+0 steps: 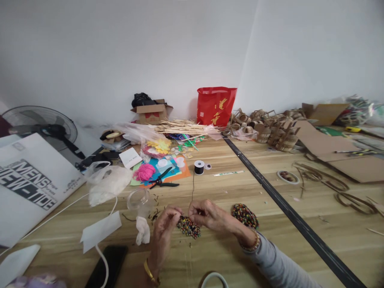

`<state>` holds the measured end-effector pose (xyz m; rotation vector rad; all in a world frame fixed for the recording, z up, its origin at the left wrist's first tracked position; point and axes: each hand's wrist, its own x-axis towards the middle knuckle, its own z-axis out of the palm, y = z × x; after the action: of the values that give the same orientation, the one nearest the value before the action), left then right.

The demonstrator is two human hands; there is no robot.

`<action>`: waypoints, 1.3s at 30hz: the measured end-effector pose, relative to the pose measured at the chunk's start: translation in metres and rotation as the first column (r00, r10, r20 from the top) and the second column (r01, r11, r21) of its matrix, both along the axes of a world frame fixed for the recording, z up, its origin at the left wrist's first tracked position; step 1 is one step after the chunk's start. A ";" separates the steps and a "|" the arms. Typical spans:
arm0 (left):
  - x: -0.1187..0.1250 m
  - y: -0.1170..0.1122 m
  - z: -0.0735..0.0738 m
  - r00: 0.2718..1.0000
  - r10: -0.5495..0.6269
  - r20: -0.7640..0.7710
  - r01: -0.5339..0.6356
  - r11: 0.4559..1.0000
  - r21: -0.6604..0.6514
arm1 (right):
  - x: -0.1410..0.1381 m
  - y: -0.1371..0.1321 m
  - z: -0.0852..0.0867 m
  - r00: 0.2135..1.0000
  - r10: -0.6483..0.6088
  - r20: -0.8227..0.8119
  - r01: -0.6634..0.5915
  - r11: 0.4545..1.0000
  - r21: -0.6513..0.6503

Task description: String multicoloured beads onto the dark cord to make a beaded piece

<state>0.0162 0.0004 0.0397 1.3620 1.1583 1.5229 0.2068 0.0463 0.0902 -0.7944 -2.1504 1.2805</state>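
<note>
A small cluster of multicoloured beads (189, 228) lies on the table between my hands. Just left of it is my left hand (165, 224), thumb and fingertips pinched together at the beads' upper edge; what is in the pinch is too small to make out. My right hand (207, 214) is also closed in a pinch, above the cluster's right side. From a spool of black cord (199, 167), a thin black cord (193, 188) runs down to my right fingers, which hide its end. A coiled bead string (244, 216) rests beyond my right wrist.
Left of my hands are a clear plastic cup (138, 200), a crumpled tissue (142, 231) and a dark phone (108, 266). Black-handled pliers (163, 181) and pink yarn (144, 172) lie farther back. A black strip (270, 196) crosses the table. Small woven baskets (285, 138) stand right.
</note>
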 end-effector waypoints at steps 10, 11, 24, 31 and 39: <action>-0.001 0.001 0.009 0.973 -0.005 -0.230 -0.009 0.998 -0.060 | -0.006 0.005 -0.013 0.998 -0.050 0.022 0.052 0.995 -0.082; -0.001 0.001 0.009 0.974 -0.015 -0.226 -0.002 0.997 -0.072 | -0.006 0.004 -0.013 0.998 -0.060 0.026 0.061 0.997 -0.050; -0.001 0.003 0.005 0.991 -0.052 -0.127 0.031 0.987 -0.159 | -0.013 0.000 -0.014 0.981 -0.187 -0.055 0.189 0.981 0.033; 0.003 0.001 0.011 0.997 -0.064 -0.046 0.055 0.980 -0.189 | -0.015 -0.002 -0.015 0.978 -0.196 -0.068 0.199 0.979 0.044; 0.007 -0.002 0.010 1.000 0.012 -0.022 -0.015 0.988 -0.151 | -0.015 -0.008 -0.009 0.980 -0.192 -0.048 0.197 0.970 0.141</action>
<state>0.0236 -0.0018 0.0494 1.2732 1.2717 1.4026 0.1918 0.0380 0.0809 -0.8910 -2.0543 1.0193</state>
